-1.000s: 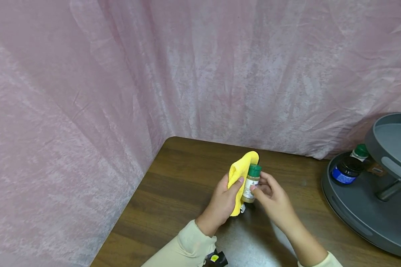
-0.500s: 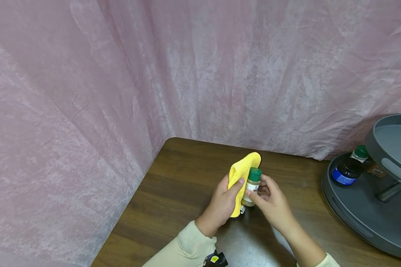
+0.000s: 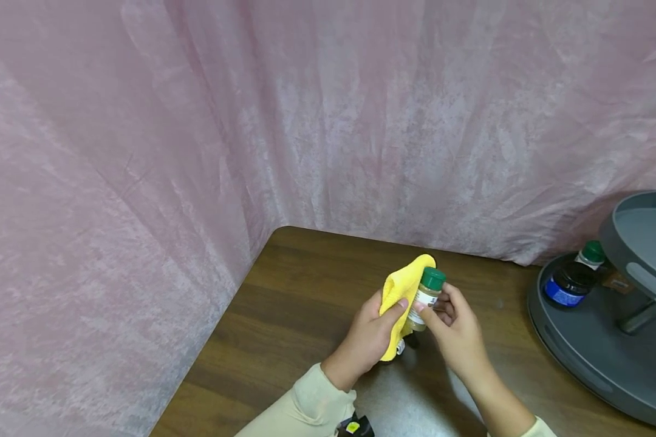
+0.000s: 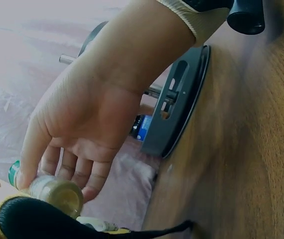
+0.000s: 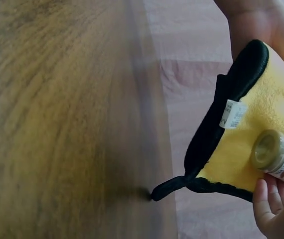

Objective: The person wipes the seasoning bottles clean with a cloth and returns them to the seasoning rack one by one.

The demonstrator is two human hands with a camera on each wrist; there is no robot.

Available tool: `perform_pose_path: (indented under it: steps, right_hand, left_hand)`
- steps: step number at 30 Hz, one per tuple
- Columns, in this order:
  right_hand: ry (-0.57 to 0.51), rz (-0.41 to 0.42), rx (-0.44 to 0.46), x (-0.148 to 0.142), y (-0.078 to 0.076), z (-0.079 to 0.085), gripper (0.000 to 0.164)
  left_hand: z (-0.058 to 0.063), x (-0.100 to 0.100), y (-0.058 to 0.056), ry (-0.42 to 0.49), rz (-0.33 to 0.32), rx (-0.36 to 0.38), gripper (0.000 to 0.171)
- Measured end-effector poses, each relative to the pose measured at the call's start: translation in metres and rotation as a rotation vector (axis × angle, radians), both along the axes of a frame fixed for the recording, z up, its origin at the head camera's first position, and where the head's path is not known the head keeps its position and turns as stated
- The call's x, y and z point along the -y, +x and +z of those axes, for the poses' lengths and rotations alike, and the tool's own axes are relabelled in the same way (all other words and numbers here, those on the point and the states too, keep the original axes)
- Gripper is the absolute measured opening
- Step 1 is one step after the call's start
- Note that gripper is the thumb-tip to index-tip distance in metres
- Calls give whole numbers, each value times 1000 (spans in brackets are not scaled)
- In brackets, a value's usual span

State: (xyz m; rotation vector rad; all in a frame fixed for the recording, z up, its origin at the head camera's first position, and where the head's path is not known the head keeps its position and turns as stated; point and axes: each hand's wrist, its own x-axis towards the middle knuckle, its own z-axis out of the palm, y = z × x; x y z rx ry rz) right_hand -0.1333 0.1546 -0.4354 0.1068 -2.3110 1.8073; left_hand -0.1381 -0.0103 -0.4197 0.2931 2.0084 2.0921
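My left hand (image 3: pixel 369 334) grips a yellow cloth (image 3: pixel 401 288) with black edging and a small white tag, thumb lying over its near side. Right beside the cloth, my right hand (image 3: pixel 458 331) pinches a spice jar (image 3: pixel 426 300) with a green cap and white label between thumb and fingers. The jar leans slightly to the right, its cap up, its side against the cloth. From the right wrist view, the jar's round base (image 5: pixel 267 150) shows in front of the cloth, and a black loop (image 5: pixel 169 189) hangs from the cloth's corner. Both things are held above the table.
A grey two-tier round stand (image 3: pixel 585 358) occupies the right side. Its lower tier carries a dark jar with a blue label (image 3: pixel 571 284), a green-capped jar (image 3: pixel 591 254) and a brown item behind. Pink curtains (image 3: pixel 361 121) hang along the back and left edges of the wooden table (image 3: pixel 273 291).
Both hands have shifted slightly to the right with the cloth and spice jar. The jar dipped a little against the cloth, then rose and tilted more to the right.
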Motion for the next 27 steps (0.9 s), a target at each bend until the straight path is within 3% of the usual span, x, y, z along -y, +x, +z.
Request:
perform_pose_path:
  steps: [4, 9, 19, 27]
  right_hand:
    - [-52, -40, -13, -2, -1, 2, 47]
    - [-69, -37, -13, -1, -2, 3, 51]
    - [-35, 105, -24, -1, 0, 2, 44]
    - [64, 181, 56, 1, 3, 2, 40]
  left_hand:
    - [-1, -1, 2, 2, -28, 12, 42]
    - [-2, -2, 1, 5, -14, 40, 42]
    - [-2, -2, -1, 50, 62, 37, 41]
    - [-4, -2, -3, 103, 127, 35, 42]
